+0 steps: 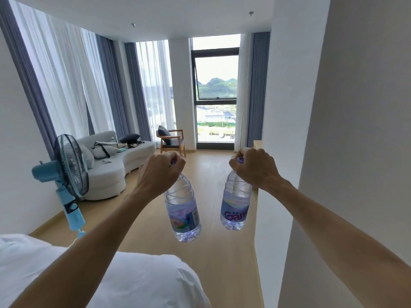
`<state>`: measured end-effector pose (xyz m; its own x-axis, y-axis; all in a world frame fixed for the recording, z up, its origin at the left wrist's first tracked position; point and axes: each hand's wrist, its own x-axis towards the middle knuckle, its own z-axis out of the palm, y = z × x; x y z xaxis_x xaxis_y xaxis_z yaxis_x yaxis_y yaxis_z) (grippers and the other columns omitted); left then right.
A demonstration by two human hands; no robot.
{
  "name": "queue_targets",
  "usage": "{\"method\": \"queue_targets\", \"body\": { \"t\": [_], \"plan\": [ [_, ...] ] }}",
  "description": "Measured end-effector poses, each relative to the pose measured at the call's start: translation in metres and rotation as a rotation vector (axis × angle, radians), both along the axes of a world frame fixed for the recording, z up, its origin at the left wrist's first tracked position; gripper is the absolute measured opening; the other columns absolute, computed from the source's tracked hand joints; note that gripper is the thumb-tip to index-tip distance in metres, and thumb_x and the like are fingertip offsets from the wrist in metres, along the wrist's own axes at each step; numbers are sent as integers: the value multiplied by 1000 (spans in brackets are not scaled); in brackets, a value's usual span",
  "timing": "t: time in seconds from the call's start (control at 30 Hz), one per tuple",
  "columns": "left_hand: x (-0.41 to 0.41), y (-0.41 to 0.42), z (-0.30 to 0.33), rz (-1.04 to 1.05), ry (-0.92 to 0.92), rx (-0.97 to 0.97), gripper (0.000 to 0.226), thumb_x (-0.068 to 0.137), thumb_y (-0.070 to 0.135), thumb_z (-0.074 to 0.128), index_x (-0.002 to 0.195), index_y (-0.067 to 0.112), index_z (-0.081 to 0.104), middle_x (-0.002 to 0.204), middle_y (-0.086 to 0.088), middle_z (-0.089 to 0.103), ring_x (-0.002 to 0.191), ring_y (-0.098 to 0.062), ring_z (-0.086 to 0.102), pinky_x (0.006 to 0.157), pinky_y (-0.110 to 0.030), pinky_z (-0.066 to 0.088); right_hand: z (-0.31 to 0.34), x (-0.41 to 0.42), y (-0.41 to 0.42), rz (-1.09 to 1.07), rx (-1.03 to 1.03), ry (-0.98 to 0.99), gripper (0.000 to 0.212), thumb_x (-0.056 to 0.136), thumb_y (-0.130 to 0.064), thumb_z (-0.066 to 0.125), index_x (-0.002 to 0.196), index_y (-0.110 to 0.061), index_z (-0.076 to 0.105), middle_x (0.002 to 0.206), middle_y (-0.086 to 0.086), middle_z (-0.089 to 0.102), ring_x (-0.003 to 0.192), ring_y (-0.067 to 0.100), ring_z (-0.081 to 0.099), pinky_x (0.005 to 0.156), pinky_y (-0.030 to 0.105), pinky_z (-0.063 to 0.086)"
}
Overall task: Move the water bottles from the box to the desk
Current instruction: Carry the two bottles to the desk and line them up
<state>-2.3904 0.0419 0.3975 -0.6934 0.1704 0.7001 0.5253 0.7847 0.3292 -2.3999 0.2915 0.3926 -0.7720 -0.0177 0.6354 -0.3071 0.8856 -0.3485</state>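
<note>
Two clear water bottles with purple caps and purple labels hang in the air in front of me. My left hand (159, 174) grips the left bottle (182, 210) round its neck and cap. My right hand (255, 166) grips the right bottle (235, 203) the same way. Both bottles hang upright above the wooden floor, a hand's width apart. No box is in view. A pale wooden surface edge (258, 144), possibly the desk, shows just behind the white wall on the right.
A white wall corner (278, 152) stands close on the right. A bed with white bedding (138, 276) lies at the lower left. A blue standing fan (66, 174), a white sofa (115, 165) and a wooden armchair (171, 141) stand further back. The wooden floor (209, 174) runs towards the window.
</note>
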Motion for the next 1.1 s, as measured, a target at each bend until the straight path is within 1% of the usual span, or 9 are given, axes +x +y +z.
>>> {"method": "queue_targets", "body": {
  "t": [0.07,0.2,0.3,0.4,0.6,0.73,0.87,1.03,1.1],
  "plan": [
    [-39,7,-1,19,13,-13,43,98,24,53,57,31,43,46,18,40,37,-1,38,44,-16,26,-1,-44,5,26,7,1,23,89,-33,59,85,-11,65,65,-7,55,57,11,54,54,20,40],
    [-119,19,4,88,14,-20,42,97,29,51,56,26,45,49,15,45,44,-4,43,46,-20,27,1,-130,14,107,26,-15,25,89,-32,61,90,-7,67,74,1,66,63,18,62,66,32,57],
    [-174,25,5,116,-3,-8,38,97,33,48,63,18,56,53,12,50,49,-9,49,49,-26,35,2,-188,18,133,32,-15,25,89,-31,61,91,-7,67,76,3,67,63,19,62,66,34,58],
    [-223,30,7,138,-11,7,40,98,35,46,64,16,54,53,8,50,49,-12,49,50,-30,43,1,-238,22,119,24,-9,26,89,-33,60,91,-8,66,77,3,68,63,19,61,63,32,56],
    [-323,36,2,207,-27,9,43,97,40,43,61,18,51,53,5,52,52,-13,51,51,-30,40,-5,-342,30,63,1,-31,25,89,-34,59,88,-10,66,70,0,63,59,18,58,54,23,40],
    [-396,37,-6,234,-25,16,43,96,39,44,58,19,45,52,8,49,52,-9,48,49,-25,30,-12,-420,34,70,17,-62,25,88,-33,58,88,-9,66,69,-2,61,59,17,57,57,27,49],
    [-485,39,-7,187,-23,3,42,97,37,45,58,21,47,51,8,48,51,-12,46,51,-26,30,-13,-503,39,90,57,-65,25,89,-33,59,89,-9,66,71,-2,62,60,18,60,60,33,56],
    [-609,48,2,96,-48,-18,42,98,35,45,58,22,47,51,6,48,51,-15,48,55,-30,37,-7,-607,52,97,86,-59,22,90,-33,60,88,-11,64,66,-7,57,55,11,56,53,25,48],
    [-653,57,5,75,-29,-15,41,97,33,46,57,25,44,50,10,46,49,-10,45,54,-27,35,-6,-643,58,102,85,-65,23,91,-33,60,89,-11,64,69,-6,58,56,12,57,54,26,51]
  ]
}}
